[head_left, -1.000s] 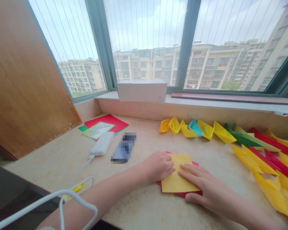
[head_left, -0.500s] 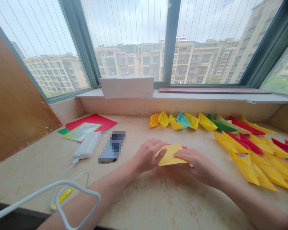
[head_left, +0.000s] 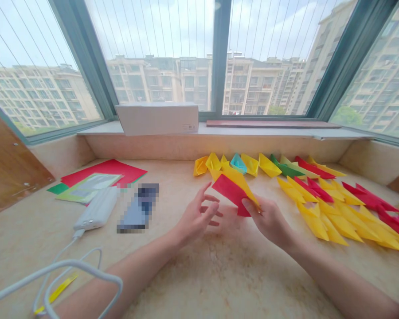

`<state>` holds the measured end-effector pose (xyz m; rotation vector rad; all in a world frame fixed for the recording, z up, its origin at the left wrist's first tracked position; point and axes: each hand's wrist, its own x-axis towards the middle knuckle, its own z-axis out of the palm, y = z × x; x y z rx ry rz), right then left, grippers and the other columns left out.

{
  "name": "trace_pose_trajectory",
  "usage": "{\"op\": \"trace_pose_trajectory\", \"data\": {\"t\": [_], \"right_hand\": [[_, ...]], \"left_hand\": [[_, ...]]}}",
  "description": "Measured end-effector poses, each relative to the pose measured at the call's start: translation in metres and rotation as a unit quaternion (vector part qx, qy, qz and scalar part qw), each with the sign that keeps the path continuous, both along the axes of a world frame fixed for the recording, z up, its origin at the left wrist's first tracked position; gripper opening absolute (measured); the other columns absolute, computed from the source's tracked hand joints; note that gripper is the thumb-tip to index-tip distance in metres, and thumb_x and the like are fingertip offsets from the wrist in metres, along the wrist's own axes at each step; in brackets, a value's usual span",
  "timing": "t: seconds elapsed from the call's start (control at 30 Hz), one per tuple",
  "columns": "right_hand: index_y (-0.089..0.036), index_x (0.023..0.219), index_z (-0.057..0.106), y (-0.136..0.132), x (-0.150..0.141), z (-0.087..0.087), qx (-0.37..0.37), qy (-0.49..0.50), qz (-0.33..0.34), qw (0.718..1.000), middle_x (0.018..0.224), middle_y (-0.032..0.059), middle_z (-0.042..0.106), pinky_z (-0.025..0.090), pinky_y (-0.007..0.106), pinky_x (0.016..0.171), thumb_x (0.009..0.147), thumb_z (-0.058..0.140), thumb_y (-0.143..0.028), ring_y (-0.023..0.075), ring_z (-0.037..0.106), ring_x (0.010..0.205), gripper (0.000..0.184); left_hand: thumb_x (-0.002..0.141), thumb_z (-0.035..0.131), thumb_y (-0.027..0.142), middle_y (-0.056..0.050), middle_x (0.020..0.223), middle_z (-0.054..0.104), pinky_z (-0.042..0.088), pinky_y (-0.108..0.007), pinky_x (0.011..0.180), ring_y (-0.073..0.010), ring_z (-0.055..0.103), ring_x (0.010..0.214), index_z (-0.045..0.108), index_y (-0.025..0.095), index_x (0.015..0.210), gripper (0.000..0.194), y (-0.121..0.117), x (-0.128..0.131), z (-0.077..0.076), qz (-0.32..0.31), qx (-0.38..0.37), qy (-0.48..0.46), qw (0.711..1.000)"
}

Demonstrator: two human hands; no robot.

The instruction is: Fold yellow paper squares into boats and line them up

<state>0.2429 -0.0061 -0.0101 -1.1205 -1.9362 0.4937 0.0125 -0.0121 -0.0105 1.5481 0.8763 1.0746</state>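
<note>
Right hand (head_left: 271, 222) pinches red-and-yellow paper (head_left: 230, 189) short of worktop (head_left: 216, 279) back edge; left hand (head_left: 193, 220) spread (empty). One-sided grip could let layers slip.

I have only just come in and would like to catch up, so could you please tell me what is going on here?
A person is handling red and yellow folded paper, pinched in the right hand above the stone-like counter. The left hand is open beside it, seemingly just short of touching. Folded paper boats sit along the back and right of the counter. Toward the left lie a white power bank and a red sheet.
</note>
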Motion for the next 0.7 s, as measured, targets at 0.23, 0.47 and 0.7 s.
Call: {"op": "trace_pose_trajectory", "data": {"t": [0.23,0.47,0.7], "right_hand": [[-0.023,0.128,0.062,-0.007,-0.008,-0.007,0.053,-0.106,0.15,0.982,0.13,0.0099,0.066,0.048,0.043,0.103,0.099,0.045,-0.023,0.0242,0.061,0.121,0.034],[-0.021,0.102,0.068,0.006,-0.002,-0.009,-0.003,0.081,-0.024,0.996,0.1,0.008,0.075,0.055,0.039,0.08,0.097,0.05,-0.036,0.025,0.07,0.089,0.024],[-0.025,0.117,0.06,0.008,-0.003,0.004,-0.174,0.409,0.062,0.894,0.116,0.0078,0.072,0.059,0.038,0.08,0.089,0.064,-0.039,0.027,0.071,0.099,0.032]], "left_hand": [[0.085,0.064,0.057,-0.015,0.122,0.067,0.052,-0.044,0.095,-0.0308,0.063,0.113,0.059,0.017,0.123,0.055,-0.003,0.006,-0.009,-0.043,-0.13,-0.133,0.982],[0.089,0.062,0.044,-0.017,0.124,0.064,0.05,-0.046,0.099,-0.031,0.061,0.117,0.044,0.016,0.14,0.061,0.018,-0.003,0.0,0.111,-0.093,-0.114,0.983],[0.082,0.07,0.04,-0.017,0.155,0.035,0.027,-0.052,0.117,-0.0324,0.033,0.143,0.034,0.02,0.149,0.078,0.027,-0.018,-0.005,0.255,0.148,0.085,0.952]]}}
